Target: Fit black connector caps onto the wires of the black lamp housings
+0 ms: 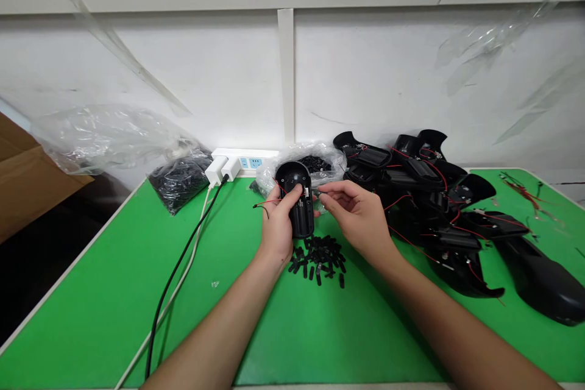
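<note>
L hand (278, 226) has the black plastic housing (305, 218) up off the counter (292, 335), w/ L fingers (292, 196) curled closed round its upper part, prob. to keep it steady and turn its face toward R hand (356, 214). Long axis runs roughly front-to-back, tipped a little off vertical, rounded wide end pointing away from the person toward the wall, narrower end down toward the pile. R fingers (323, 193) are pinched closed just right of the housing, thumb against index; whatever's between them, if anything, is too small to tell. Thin red & black wires (262, 205) trail out left of L fingers, prob. left loose so they stay clear of the pinch. Directly below the fingers, a loose pile of small black parts (317, 262) lies on the green counter, within easy reach. Just beyond the fingers sits a clear bag of black bits (315, 164), w/ a white power strip (244, 161) further left. Right of R fingers, a heap of similar black housings (423, 195) w/ red wires is spread out, seemingly kept to one side so the space under the hands stays open. Well left of the fingers, a black bag of parts (178, 181) lies by a black cable (185, 259).
</note>
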Demonstrator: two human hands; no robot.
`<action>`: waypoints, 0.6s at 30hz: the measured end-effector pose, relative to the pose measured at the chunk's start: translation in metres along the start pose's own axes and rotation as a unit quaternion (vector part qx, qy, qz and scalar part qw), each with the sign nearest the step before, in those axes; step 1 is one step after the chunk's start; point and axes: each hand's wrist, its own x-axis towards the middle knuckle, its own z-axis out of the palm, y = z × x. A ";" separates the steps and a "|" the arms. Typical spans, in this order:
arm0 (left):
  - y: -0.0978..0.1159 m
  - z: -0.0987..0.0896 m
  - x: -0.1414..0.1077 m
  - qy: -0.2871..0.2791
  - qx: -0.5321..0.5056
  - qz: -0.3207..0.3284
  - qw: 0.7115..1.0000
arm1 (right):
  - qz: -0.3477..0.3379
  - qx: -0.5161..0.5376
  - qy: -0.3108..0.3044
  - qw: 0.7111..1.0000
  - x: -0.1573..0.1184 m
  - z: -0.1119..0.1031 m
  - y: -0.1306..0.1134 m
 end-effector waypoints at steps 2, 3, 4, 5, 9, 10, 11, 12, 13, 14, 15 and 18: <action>-0.001 0.000 0.000 0.000 -0.005 0.004 1.000 | 0.002 0.004 0.002 1.000 0.000 0.001 -0.001; -0.001 0.000 0.000 0.001 -0.008 0.006 1.000 | 0.005 0.010 0.004 1.000 -0.001 0.001 -0.001; -0.001 0.000 0.000 0.001 -0.011 0.007 1.000 | 0.010 0.017 0.005 1.000 -0.001 0.002 -0.002; -0.002 0.000 0.000 0.001 -0.012 0.009 1.000 | 0.014 0.026 0.006 1.000 -0.001 0.003 -0.003; -0.003 -0.001 0.001 -0.004 -0.011 0.012 1.000 | 0.022 0.063 0.003 0.998 -0.001 0.004 -0.005; -0.003 -0.001 0.001 -0.004 -0.011 0.012 1.000 | 0.022 0.069 0.001 0.997 -0.001 0.005 -0.006; -0.004 -0.001 0.001 -0.004 -0.012 0.012 1.000 | 0.021 0.073 0.000 0.997 -0.002 0.005 -0.006; -0.004 -0.001 0.001 -0.003 -0.014 0.012 1.000 | 0.019 0.074 0.000 0.997 -0.002 0.005 -0.006; -0.004 -0.001 0.001 -0.002 -0.015 0.013 1.000 | 0.017 0.075 0.000 0.997 -0.002 0.005 -0.006; -0.004 -0.001 0.001 -0.001 -0.015 0.013 1.000 | 0.015 0.075 0.000 0.997 -0.002 0.005 -0.006; -0.004 -0.001 0.001 -0.001 -0.015 0.013 1.000 | 0.013 0.074 0.000 0.997 -0.002 0.005 -0.006; -0.005 -0.001 0.000 -0.004 -0.010 0.014 1.000 | 0.009 0.069 -0.002 0.998 -0.002 0.005 -0.006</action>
